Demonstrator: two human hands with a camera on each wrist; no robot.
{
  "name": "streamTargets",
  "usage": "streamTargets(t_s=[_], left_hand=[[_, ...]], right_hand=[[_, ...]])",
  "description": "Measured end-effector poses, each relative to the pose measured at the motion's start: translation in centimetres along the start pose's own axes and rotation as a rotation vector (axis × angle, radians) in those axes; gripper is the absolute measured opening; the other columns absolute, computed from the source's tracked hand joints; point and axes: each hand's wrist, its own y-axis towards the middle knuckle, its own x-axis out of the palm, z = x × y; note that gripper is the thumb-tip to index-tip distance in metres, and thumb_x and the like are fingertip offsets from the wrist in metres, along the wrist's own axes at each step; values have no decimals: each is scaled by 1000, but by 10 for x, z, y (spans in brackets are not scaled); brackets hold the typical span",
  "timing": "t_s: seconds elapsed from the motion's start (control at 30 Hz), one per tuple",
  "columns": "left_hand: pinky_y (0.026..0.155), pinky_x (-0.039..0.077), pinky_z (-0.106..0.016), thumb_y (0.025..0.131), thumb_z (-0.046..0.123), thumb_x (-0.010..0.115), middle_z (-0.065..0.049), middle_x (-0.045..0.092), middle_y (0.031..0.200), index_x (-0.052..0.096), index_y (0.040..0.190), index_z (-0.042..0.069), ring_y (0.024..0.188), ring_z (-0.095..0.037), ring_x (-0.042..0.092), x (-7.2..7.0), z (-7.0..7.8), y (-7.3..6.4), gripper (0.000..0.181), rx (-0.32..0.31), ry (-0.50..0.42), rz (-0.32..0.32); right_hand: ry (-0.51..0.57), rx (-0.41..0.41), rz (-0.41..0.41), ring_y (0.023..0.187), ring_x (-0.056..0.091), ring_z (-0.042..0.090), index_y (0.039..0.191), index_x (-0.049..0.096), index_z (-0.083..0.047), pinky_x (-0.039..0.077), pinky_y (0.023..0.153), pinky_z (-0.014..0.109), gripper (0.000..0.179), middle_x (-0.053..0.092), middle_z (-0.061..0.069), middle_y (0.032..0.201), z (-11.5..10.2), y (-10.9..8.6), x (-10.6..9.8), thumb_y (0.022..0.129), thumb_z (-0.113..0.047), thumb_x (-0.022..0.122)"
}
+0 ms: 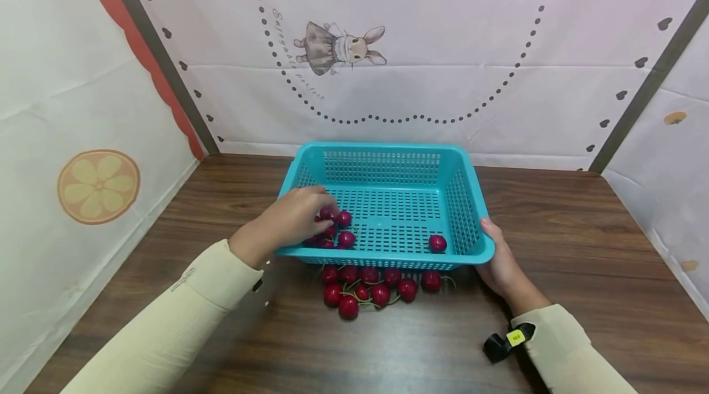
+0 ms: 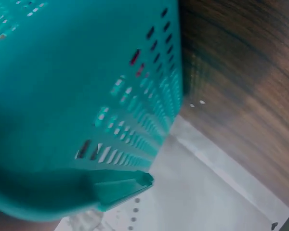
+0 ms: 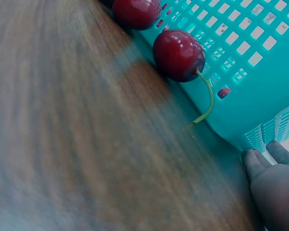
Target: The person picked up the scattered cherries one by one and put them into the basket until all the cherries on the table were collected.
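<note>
A teal plastic basket point(image 1: 382, 257) with perforated walls stands on the table. My left hand point(image 1: 293, 215) reaches over its left end, fingers bent down among a cluster of dark red cherries point(image 1: 346, 239). One cherry shows in the gap between thumb and forefinger; I cannot tell whether they pinch it. The left wrist view has only the basket's outer wall point(image 2: 48, 96) up close. With the thumb over the rim and the fingers below, my right hand point(image 1: 498, 261) grips the basket's front right corner. A lone cherry point(image 1: 437, 243) lies inside near that end.
Several stemmed cherries point(image 1: 380, 295) lie on the wooden table point(image 1: 554, 228) along the basket's front wall; the right wrist view shows one cherry point(image 3: 179, 56) close beside it. Behind the basket rises a white printed cloth point(image 1: 421, 92), with further cloth panels at both sides.
</note>
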Motion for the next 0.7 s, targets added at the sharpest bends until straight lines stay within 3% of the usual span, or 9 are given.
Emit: streamTargets(t_s=[0.13, 0.33, 0.5, 0.7], left_hand=[[86, 61, -39, 83, 19, 83, -8, 71, 106, 75, 109, 11, 97, -24, 69, -4, 11, -7, 28, 54, 20, 41], [80, 61, -30, 81, 20, 85, -2, 71, 98, 76, 102, 14, 88, -16, 68, -5, 31, -23, 24, 199, 63, 120], [83, 59, -32, 81, 24, 85, 1, 71, 94, 76, 98, 17, 87, -14, 66, -7, 46, -36, 19, 290, 110, 188], [75, 53, -29, 81, 25, 85, 3, 70, 92, 76, 96, 17, 85, -12, 62, -8, 59, -51, 19, 383, 153, 245]], right_hand=[[-10, 2, -1, 148, 18, 41, 161, -1, -22, 20, 117, 64, 72, 7, 12, 166, 0, 0, 0, 103, -60, 18], [3, -2, 1, 148, 17, 41, 161, 0, -21, 19, 118, 64, 72, 8, 13, 166, -1, 0, 0, 104, -59, 19], [-5, 0, 1, 148, 18, 41, 161, 0, -21, 21, 117, 63, 71, 8, 12, 166, -1, 0, 1, 104, -59, 18], [4, 0, 1, 149, 17, 41, 161, -1, -20, 22, 117, 62, 72, 8, 12, 166, -2, 0, 1, 104, -59, 19]])
